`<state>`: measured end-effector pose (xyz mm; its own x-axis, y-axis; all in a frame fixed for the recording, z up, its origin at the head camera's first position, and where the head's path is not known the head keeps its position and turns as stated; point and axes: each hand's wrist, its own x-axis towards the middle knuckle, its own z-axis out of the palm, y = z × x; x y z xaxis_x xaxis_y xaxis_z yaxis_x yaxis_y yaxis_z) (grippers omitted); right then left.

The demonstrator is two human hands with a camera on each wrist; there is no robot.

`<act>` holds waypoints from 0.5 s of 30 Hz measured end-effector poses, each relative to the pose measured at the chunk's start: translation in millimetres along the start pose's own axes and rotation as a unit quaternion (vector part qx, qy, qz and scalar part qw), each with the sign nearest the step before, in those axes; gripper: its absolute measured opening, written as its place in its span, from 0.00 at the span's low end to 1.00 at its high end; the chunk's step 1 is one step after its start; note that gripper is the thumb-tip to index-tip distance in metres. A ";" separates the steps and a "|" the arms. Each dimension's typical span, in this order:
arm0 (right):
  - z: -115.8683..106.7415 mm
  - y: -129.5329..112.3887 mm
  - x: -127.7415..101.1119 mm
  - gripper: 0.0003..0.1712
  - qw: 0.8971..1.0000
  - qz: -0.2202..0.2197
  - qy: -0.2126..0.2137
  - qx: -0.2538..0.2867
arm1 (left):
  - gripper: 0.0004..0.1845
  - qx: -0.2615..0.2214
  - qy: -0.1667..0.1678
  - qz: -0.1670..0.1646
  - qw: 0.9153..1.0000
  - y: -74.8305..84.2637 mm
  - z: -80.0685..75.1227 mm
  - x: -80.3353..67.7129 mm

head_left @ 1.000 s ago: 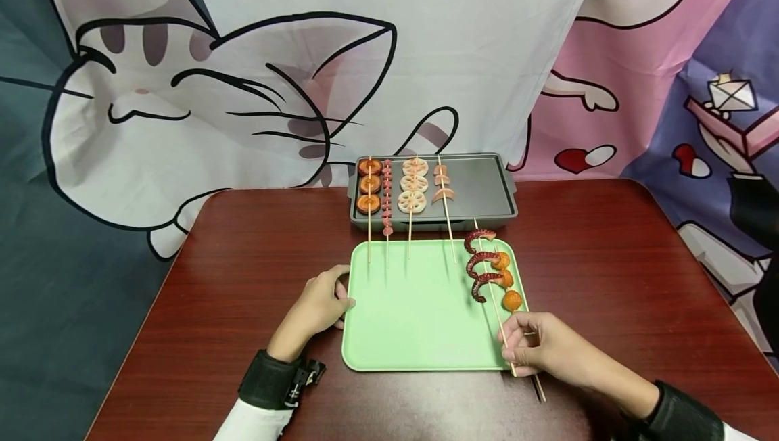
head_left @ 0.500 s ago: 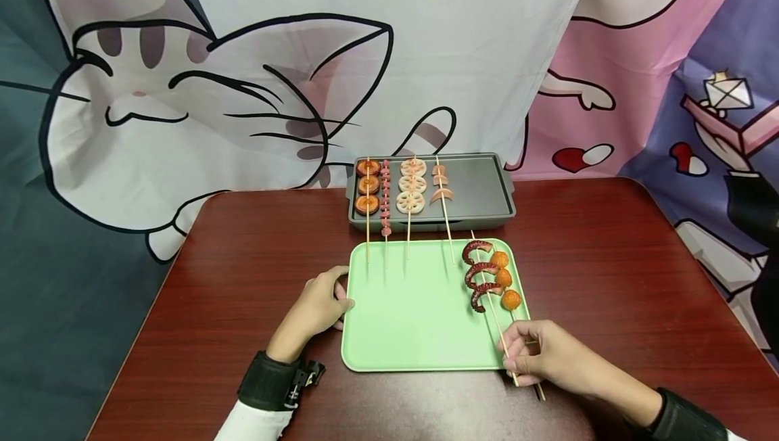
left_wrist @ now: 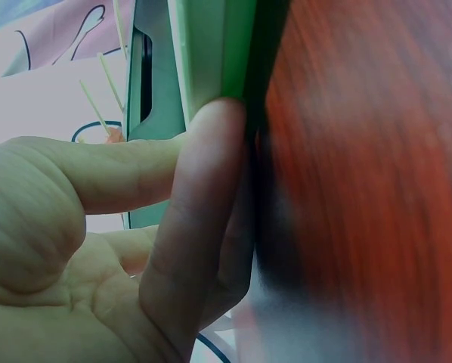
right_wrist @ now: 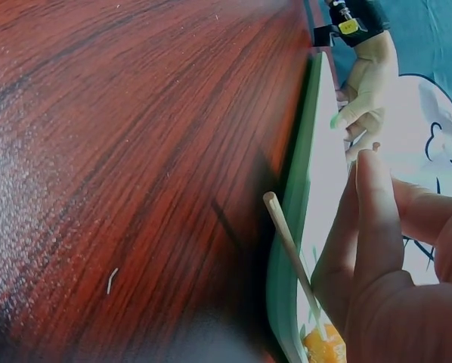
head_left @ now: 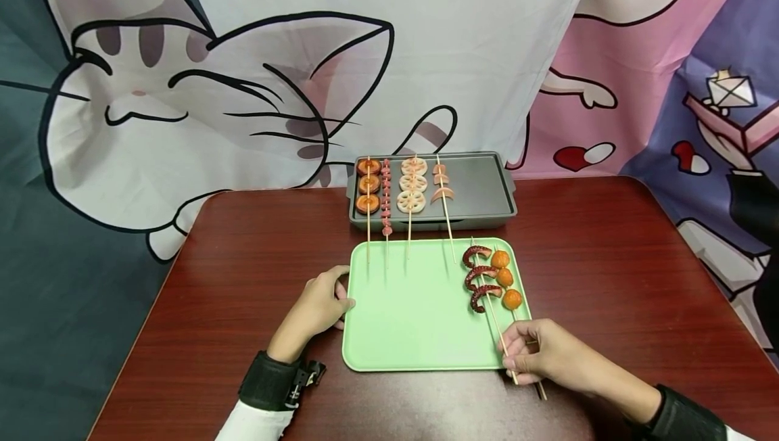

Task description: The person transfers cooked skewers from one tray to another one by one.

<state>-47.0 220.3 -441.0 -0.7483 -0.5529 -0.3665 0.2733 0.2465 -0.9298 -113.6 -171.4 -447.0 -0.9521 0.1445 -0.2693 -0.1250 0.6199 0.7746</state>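
table (head_left: 255, 258): supports a green tray (head_left: 414, 319), with a grey tray (head_left: 477, 187) just behind it. left hand (head_left: 316, 302): thumb and fingers bent, gripping the green tray's left rim. right hand (head_left: 541, 353): thumb and fingertips together, pinching the stick of the tentacle skewer (head_left: 487, 289). tentacle skewer: located over the green tray's right side, immediately left of the ball skewer (head_left: 504, 277).

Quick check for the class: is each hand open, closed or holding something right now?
Left hand: holding the green tray by its edge.
Right hand: holding the tentacle skewer.
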 end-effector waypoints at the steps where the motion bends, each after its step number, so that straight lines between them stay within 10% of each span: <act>1: 0.0 0.2 0.1 0.14 1.000 0.002 0.000 0.000 | 0.34 0.000 0.000 0.001 1.000 0.0 0.0 0.0; 15: 0.9 -1.5 1.4 0.14 1.000 0.010 0.000 -0.027 | 0.34 -0.003 -0.002 -0.001 1.000 -1.3 -0.9 0.7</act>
<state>-47.9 218.4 -440.2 -0.7430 -0.5481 -0.3842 0.2540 0.3002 -0.9194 -114.3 -172.8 -447.7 -0.9507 0.1469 -0.2729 -0.1280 0.6160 0.7773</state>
